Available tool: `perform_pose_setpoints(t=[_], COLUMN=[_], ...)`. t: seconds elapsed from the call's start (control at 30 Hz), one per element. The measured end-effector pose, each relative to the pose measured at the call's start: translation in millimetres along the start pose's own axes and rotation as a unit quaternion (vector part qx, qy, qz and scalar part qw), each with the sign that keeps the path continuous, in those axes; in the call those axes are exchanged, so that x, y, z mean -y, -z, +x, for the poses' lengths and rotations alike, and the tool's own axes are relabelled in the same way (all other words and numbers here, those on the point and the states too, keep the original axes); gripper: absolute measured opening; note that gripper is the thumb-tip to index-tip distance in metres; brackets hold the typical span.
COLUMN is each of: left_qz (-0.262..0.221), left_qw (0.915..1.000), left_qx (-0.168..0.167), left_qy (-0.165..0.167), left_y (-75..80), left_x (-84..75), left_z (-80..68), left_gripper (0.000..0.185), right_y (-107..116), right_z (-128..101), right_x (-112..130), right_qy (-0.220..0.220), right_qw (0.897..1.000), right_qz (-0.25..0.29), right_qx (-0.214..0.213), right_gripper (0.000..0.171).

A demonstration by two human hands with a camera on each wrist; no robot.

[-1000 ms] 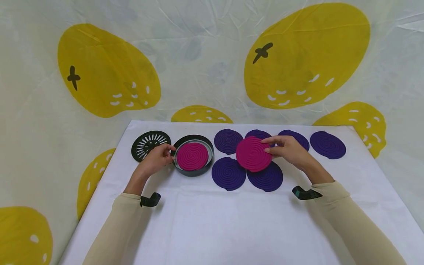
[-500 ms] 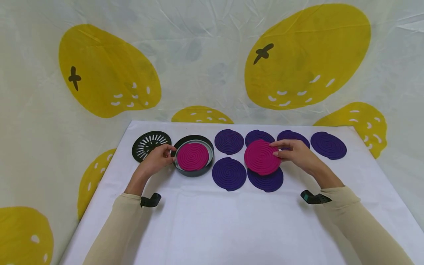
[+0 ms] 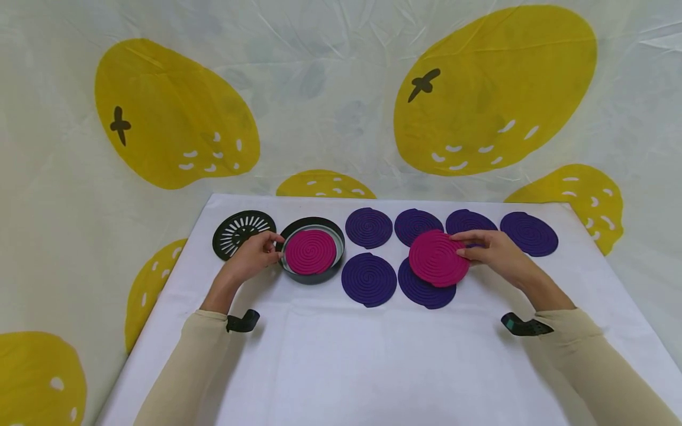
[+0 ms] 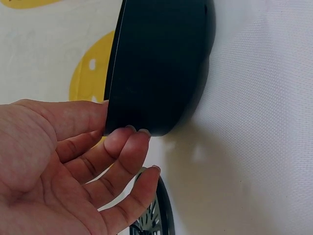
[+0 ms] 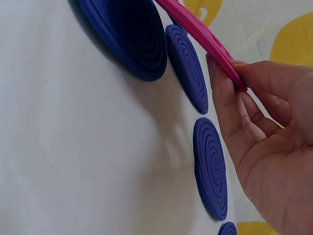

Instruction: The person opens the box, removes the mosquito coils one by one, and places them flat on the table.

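My right hand (image 3: 495, 255) pinches a pink spiral coaster (image 3: 439, 258) by its right edge, between thumb and fingers. Held above the cloth, this coaster overlaps a purple coaster (image 3: 423, 294) in the head view and shows edge-on as a pink strip (image 5: 208, 41) in the right wrist view. At the left, my left hand (image 3: 253, 258) holds the rim of a dark round tin (image 3: 311, 277). Thumb and fingertips meet the tin's wall (image 4: 156, 58) in the left wrist view. A second pink coaster (image 3: 311, 252) lies inside the tin.
A black slotted round lid (image 3: 218, 241) lies left of the tin, partly behind my left hand. Several purple spiral coasters, such as one at the far right (image 3: 528, 234) and one nearer the tin (image 3: 369, 279), lie on the white-clothed table (image 3: 346, 367). A lemon-print curtain (image 3: 330, 106) hangs behind.
My right hand has moved right and slightly toward me with the pink coaster, from between the purple coasters to over the front right one. My left hand has stayed at the tin.
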State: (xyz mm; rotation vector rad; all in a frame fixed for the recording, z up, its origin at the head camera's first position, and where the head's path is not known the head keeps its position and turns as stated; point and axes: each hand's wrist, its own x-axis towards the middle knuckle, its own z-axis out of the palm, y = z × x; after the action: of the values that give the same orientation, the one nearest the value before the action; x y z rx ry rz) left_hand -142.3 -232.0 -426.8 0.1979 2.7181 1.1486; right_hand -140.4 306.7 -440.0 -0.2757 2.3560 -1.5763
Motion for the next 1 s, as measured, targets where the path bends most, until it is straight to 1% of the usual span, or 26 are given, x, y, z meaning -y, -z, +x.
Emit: perform_pose_setpoints(t=[0.2, 0.37, 0.73, 1.0], left_qz=[0.001, 0.001, -0.003, -0.006], left_qw=[1.0, 1.0, 1.0, 1.0], left_qx=[0.0, 0.001, 0.002, 0.003], left_qy=[0.004, 0.003, 0.003, 0.003], left_y=[-0.4, -0.4, 0.2, 1.5], left_x=[0.7, 0.8, 0.2, -1.1], left_z=[-0.1, 0.4, 1.0, 1.3], left_gripper=[0.034, 0.035, 0.035, 0.035], right_y=[7, 15, 29, 40], right_z=[-8, -13, -21, -27], right_x=[-6, -11, -19, -23], right_qy=[0.0, 0.007, -0.003, -0.015], right_qw=[1.0, 1.0, 1.0, 1.0], right_qz=[0.014, -0.001, -0.02, -0.008], right_qx=[-0.007, -0.015, -0.022, -0.024], right_gripper=[0.046, 0.046, 0.045, 0.049])
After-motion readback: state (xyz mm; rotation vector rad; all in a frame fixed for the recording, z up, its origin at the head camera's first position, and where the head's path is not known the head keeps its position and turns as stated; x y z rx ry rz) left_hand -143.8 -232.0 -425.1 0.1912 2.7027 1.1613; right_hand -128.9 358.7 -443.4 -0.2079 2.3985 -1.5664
